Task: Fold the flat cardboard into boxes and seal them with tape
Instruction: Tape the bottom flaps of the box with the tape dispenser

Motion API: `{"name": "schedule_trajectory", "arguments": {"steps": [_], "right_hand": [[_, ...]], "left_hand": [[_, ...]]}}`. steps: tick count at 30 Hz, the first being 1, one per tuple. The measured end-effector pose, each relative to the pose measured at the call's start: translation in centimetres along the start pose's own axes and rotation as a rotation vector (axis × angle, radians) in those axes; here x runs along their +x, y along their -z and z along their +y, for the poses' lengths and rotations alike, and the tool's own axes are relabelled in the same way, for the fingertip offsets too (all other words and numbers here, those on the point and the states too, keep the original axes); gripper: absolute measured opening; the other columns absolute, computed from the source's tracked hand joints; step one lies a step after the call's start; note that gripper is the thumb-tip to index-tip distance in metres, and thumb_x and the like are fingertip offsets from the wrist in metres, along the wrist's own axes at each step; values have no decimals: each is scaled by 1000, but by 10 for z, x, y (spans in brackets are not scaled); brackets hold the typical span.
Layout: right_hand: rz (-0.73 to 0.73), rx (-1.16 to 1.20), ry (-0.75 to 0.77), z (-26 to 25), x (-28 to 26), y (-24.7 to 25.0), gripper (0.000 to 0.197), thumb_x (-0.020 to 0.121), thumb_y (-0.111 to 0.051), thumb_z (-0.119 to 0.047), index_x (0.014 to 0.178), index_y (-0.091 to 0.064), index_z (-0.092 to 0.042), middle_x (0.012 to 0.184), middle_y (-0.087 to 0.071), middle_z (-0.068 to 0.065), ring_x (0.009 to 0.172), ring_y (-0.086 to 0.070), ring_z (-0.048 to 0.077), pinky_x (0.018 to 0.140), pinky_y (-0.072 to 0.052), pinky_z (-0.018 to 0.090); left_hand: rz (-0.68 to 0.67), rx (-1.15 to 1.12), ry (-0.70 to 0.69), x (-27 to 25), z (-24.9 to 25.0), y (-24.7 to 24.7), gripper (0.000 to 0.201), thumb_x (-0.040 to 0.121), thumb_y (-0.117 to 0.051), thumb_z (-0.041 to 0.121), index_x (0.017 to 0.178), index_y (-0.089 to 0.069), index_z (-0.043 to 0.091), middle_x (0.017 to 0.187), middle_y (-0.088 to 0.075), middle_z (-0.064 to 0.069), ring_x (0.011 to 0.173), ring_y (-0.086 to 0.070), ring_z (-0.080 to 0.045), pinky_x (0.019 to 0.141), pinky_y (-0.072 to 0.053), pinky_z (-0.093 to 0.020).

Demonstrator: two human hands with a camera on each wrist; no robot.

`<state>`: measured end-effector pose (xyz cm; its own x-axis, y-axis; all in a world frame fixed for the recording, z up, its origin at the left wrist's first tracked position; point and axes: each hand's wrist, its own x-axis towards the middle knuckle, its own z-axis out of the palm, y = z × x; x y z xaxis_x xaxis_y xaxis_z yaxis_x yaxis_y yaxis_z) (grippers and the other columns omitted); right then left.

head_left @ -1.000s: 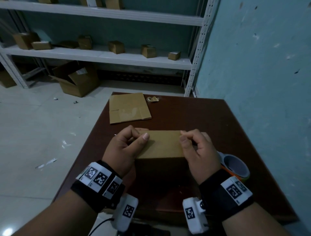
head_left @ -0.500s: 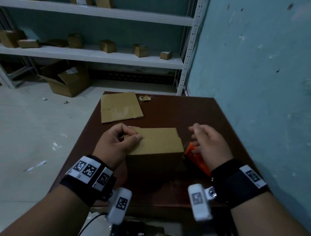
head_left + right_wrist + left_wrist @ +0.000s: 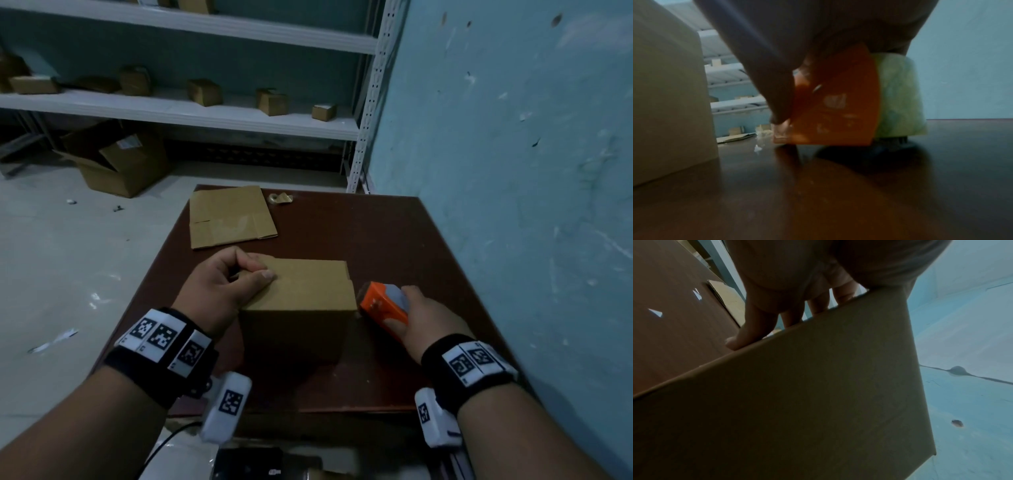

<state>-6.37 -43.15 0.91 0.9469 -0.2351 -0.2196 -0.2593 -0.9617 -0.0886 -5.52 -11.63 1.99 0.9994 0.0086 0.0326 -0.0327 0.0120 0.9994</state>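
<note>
A folded cardboard box stands in the middle of the dark wooden table, its top flaps down. My left hand holds its top left corner, with the thumb lying on the flaps and the fingers curled over the far edge. Just right of the box, my right hand grips an orange tape dispenser low over the table. In the right wrist view the dispenser carries a pale tape roll, and the box is to its left.
A flat cardboard blank lies at the table's far left, with a crumpled tape scrap beside it. The blue wall runs along the table's right side. White shelves with small boxes stand behind, and an open carton sits on the floor.
My right hand left the box top, moved right and took hold of the orange tape dispenser, now beside the box. My left hand stayed on the box.
</note>
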Motion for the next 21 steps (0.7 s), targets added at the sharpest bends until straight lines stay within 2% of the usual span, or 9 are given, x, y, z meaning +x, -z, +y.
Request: {"name": "schedule_trajectory", "arguments": {"steps": [2,4,7,8,9,12,15,18,21], "right_hand": [[6,79,6,-1,1,5,67,100,-55,-52,158,-30,-29,140,-62,9,126,-61,32,102,-49,43],[115,262,60,-5,-1,22,57,99,-59,-48,151,-46,-28,133,-68,7,122,-64,31,99,-50,39],[341,628,196,-21,-17,72,18,94,-66,-40,98,-72,-24,74,-71,-13,76,-69,8,65,-50,25],[362,701,252,-31,-24,92,26,94,-65,-42,84,-71,-18,61,-66,-12,59,-62,3,57,-46,26],[338,754,305,-42,-32,111,36,95,-64,-45,78,-69,-14,56,-64,-10,51,-57,4,55,-43,28],[34,872,392,-78,-48,155,42,95,-63,-55,85,-71,-16,67,-74,5,60,-68,18,66,-54,34],[-122,703,400,-105,-44,159,48,88,-65,-66,98,-71,-19,82,-76,9,69,-73,24,65,-58,35],[-83,375,436,-122,-40,146,57,91,-55,-74,87,-73,-21,76,-70,0,69,-67,20,64,-48,30],[-66,305,449,-126,-40,145,64,94,-50,-73,86,-72,-14,70,-62,2,64,-60,19,63,-44,31]], "left_hand": [[-14,-4,5,1,0,0,17,67,-84,29,69,-67,26,107,-76,-1,97,-70,-25,91,-57,-50],[-22,-8,6,2,0,1,17,67,-84,29,69,-67,26,108,-76,-3,100,-70,-29,92,-56,-52],[-39,14,13,0,2,2,18,68,-85,30,71,-68,25,108,-75,-2,104,-69,-31,95,-55,-53],[-52,25,11,0,2,3,18,70,-86,29,72,-68,25,107,-75,-1,103,-69,-29,95,-55,-53],[-58,34,7,0,1,3,18,73,-86,27,72,-68,24,105,-76,0,101,-69,-26,93,-54,-52],[-79,17,2,2,1,3,17,76,-85,17,74,-68,20,98,-76,0,91,-70,-14,85,-52,-42],[-101,-14,23,1,4,3,17,75,-85,18,74,-69,21,98,-76,-3,90,-70,-18,84,-52,-40],[-100,-34,71,-1,6,4,17,81,-86,17,80,-69,17,98,-73,-16,90,-68,-29,85,-54,-48],[-140,-112,148,-3,10,3,20,74,-87,25,81,-71,15,89,-70,-11,82,-63,-25,77,-50,-38]]}}
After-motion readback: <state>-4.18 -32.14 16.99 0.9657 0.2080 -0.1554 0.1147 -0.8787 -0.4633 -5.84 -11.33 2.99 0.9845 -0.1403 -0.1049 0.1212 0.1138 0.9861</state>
